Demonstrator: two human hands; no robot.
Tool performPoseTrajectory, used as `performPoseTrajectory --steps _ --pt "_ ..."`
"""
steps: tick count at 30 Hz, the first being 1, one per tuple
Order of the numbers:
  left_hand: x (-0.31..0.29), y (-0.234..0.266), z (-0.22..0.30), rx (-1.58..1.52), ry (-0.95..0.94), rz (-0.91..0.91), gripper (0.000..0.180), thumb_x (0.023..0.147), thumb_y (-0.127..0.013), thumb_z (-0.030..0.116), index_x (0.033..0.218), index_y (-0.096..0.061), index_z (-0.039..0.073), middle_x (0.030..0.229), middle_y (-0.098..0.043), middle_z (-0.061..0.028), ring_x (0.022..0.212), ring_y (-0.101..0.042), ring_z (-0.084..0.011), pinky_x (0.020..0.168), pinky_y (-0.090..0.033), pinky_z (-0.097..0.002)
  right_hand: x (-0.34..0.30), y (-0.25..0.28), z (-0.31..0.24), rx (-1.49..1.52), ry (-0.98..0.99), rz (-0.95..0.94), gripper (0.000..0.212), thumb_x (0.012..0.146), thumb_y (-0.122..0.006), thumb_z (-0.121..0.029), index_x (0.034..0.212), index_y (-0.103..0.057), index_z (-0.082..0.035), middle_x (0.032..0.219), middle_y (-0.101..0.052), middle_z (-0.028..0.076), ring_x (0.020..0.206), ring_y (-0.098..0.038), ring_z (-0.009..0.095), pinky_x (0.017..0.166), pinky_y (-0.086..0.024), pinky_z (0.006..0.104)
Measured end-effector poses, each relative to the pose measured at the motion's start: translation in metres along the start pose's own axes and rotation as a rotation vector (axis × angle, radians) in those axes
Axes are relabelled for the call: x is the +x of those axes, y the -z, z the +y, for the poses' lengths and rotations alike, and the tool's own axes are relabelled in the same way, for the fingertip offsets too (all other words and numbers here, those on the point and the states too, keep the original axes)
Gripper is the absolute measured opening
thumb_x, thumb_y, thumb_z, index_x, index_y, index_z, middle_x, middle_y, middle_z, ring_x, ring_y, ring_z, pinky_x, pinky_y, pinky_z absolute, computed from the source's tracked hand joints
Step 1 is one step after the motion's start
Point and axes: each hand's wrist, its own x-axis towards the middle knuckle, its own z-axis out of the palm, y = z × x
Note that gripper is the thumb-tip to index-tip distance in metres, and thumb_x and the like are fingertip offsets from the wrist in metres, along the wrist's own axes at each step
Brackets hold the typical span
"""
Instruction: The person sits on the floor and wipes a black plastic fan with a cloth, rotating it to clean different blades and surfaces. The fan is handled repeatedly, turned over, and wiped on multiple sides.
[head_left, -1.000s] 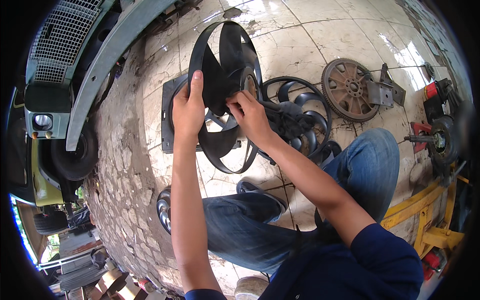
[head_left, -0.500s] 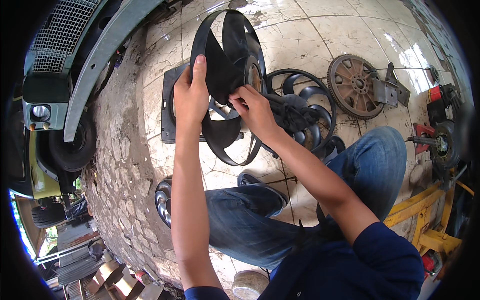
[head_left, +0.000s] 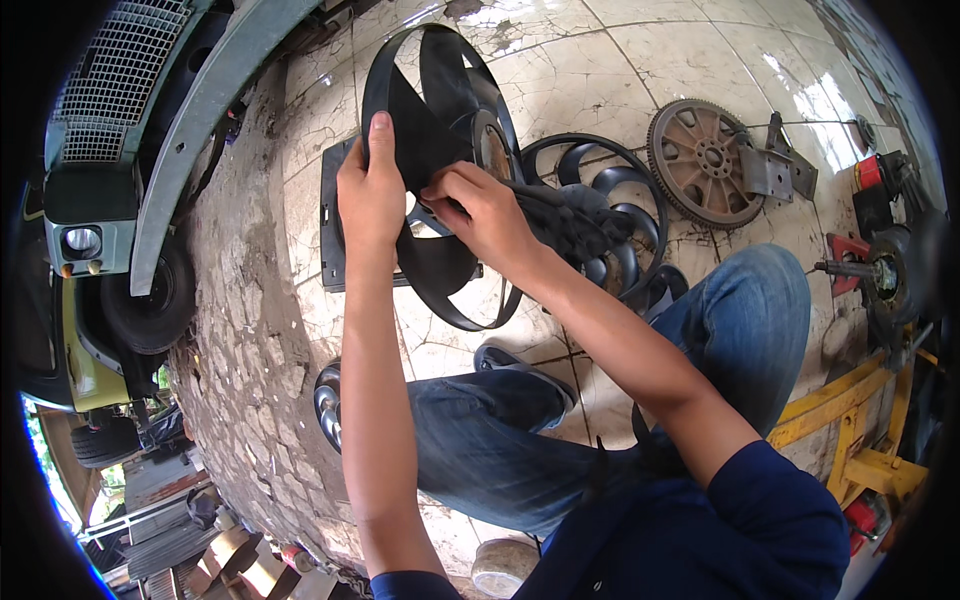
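Right hand (head_left: pixel 478 208) has shifted along a blade of the black fan (head_left: pixel 422 135) toward the left hand (head_left: pixel 370 205) over the last half second. Tilted on edge, the fan is held up above the tiled floor (head_left: pixel 600 80). Left fingers and thumb clamp its rim; right fingers are bunched at the blade's edge, though I cannot tell what they pinch. Behind the fan lies a black frame (head_left: pixel 332 240). Beside it are dark cloth (head_left: pixel 575 225) and a second fan (head_left: pixel 612 180), then a rusty gear (head_left: pixel 690 165) and a metal bracket (head_left: pixel 765 175).
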Motion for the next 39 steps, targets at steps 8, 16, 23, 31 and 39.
performPoseTrajectory --steps 8,16,23,31,39 --pt "-0.006 -0.001 0.003 -0.03 -0.042 -0.041 0.071 0.096 -0.053 0.06 0.116 -0.064 -0.008 0.101 -0.07 -0.0204 0.096 -0.065 -0.0259 0.09 -0.047 -0.0358 -0.008 0.014 0.034 0.065 -0.394 0.231 0.008 0.091 -0.066 -0.004 0.098 -0.062 -0.002 0.089 -0.067 0.012 0.081 -0.068 0.023 0.074 -0.052 0.0329" --pt "0.004 -0.012 0.009 -0.001 -0.051 -0.1 0.07 0.095 -0.052 0.059 0.116 -0.064 -0.007 0.092 -0.069 -0.0228 0.087 -0.067 -0.03 0.086 -0.049 -0.0379 0.011 -0.003 0.05 0.099 -0.258 0.367 0.011 0.089 -0.065 0.002 0.098 -0.063 -0.002 0.092 -0.067 0.012 0.084 -0.066 0.026 0.075 -0.051 0.0328" --pt "0.009 -0.006 -0.005 0.055 -0.011 0.011 0.079 0.094 -0.051 0.064 0.117 -0.064 -0.01 0.107 -0.068 -0.0273 0.107 -0.065 -0.0356 0.096 -0.046 -0.042 -0.008 0.007 0.048 -0.248 0.099 0.135 0.015 0.08 -0.068 0.003 0.092 -0.067 -0.004 0.091 -0.067 0.008 0.096 -0.062 0.031 0.082 -0.049 0.0411" --pt "0.008 0.0 -0.001 0.034 0.016 -0.073 0.08 0.093 -0.05 0.066 0.113 -0.065 -0.01 0.103 -0.068 -0.0278 0.102 -0.066 -0.0369 0.093 -0.047 -0.0416 0.005 0.006 0.043 -0.201 -0.181 0.099 0.013 0.079 -0.07 -0.003 0.091 -0.068 -0.007 0.089 -0.068 0.007 0.095 -0.06 0.03 0.083 -0.047 0.0414" --pt "0.017 0.002 -0.013 0.029 0.014 0.021 0.08 0.093 -0.05 0.065 0.125 -0.061 -0.008 0.113 -0.067 -0.0261 0.109 -0.063 -0.0369 0.096 -0.046 -0.041 -0.001 0.005 0.04 -0.279 0.006 -0.116 0.012 0.077 -0.071 -0.004 0.087 -0.067 -0.01 0.088 -0.068 0.003 0.093 -0.061 0.027 0.082 -0.046 0.0407"
